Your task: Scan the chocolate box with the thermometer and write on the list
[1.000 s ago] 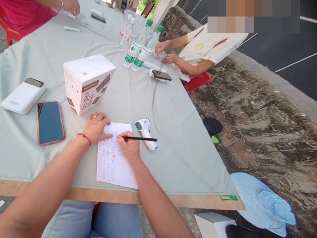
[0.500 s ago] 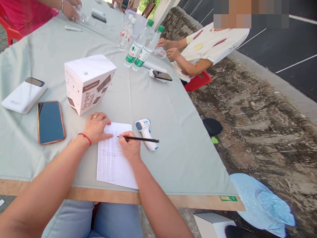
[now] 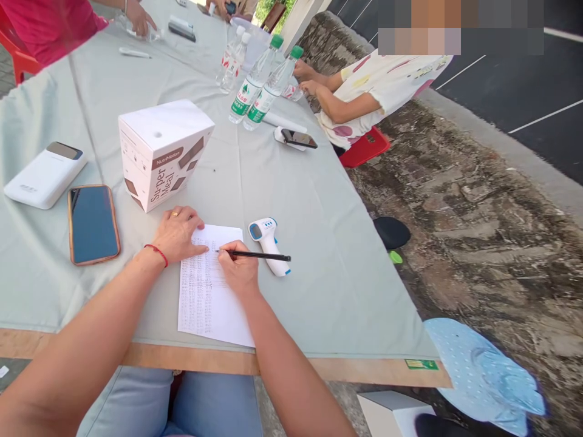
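A sheet of paper [image 3: 195, 303] with columns of small handwriting lies near the table's front edge. My left hand [image 3: 178, 235] rests open on its upper left corner, fingers spread, with a ring and a red cord at the wrist. In my right hand [image 3: 239, 267] a black pen [image 3: 262, 255] is pinched, its tip on the sheet's upper part. Just right of that hand lies a white and blue infrared thermometer [image 3: 269, 246]. A white and brown box [image 3: 164, 149] stands beyond my left hand, and a phone [image 3: 93, 224] in a brown case lies to the left.
A white power bank [image 3: 45, 176] lies at far left. Several water bottles [image 3: 264, 91] stand toward the back, near another phone [image 3: 298, 138]. One person [image 3: 364, 91] sits at the right side, another [image 3: 68, 30] at the back left. A blue dotted hat [image 3: 487, 370] is below the table edge.
My hands and the paper hold nearly the same place; the pen's back end has shifted very slightly. The person at right leans a little left, and the back-left person's hand has moved.
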Action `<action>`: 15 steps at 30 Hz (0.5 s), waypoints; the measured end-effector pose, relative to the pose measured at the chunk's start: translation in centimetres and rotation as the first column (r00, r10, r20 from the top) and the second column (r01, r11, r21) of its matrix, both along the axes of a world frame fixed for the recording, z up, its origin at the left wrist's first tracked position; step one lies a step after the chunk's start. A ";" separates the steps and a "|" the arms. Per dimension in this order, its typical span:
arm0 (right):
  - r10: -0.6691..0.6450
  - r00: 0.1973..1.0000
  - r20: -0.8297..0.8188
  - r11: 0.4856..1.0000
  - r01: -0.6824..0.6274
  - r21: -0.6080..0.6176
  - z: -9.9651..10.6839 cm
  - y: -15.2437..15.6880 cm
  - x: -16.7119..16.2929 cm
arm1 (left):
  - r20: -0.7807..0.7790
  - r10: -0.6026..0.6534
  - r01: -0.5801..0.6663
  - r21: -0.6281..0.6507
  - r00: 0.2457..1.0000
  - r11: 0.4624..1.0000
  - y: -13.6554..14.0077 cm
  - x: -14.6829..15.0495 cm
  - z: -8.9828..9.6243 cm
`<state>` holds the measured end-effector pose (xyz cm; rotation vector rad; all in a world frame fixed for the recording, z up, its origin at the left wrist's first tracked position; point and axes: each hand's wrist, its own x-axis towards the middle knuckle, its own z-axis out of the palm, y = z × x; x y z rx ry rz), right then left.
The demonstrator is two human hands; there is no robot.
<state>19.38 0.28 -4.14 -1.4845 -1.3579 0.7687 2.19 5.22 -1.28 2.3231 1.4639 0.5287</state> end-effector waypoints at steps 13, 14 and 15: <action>0.006 1.000 0.026 1.000 -0.007 0.016 -0.5 0.1 0.1 | -0.012 0.003 -0.003 -0.005 1.000 1.000 -0.1 0.1 0.2; 0.007 0.999 0.036 1.000 -0.008 0.023 -0.6 0.0 0.2 | -0.014 0.005 -0.005 -0.007 1.000 1.000 -0.1 0.0 0.2; 0.001 0.999 0.044 0.999 -0.003 0.037 -0.5 0.0 0.2 | -0.014 0.006 -0.006 -0.009 1.000 1.000 -0.1 0.0 0.2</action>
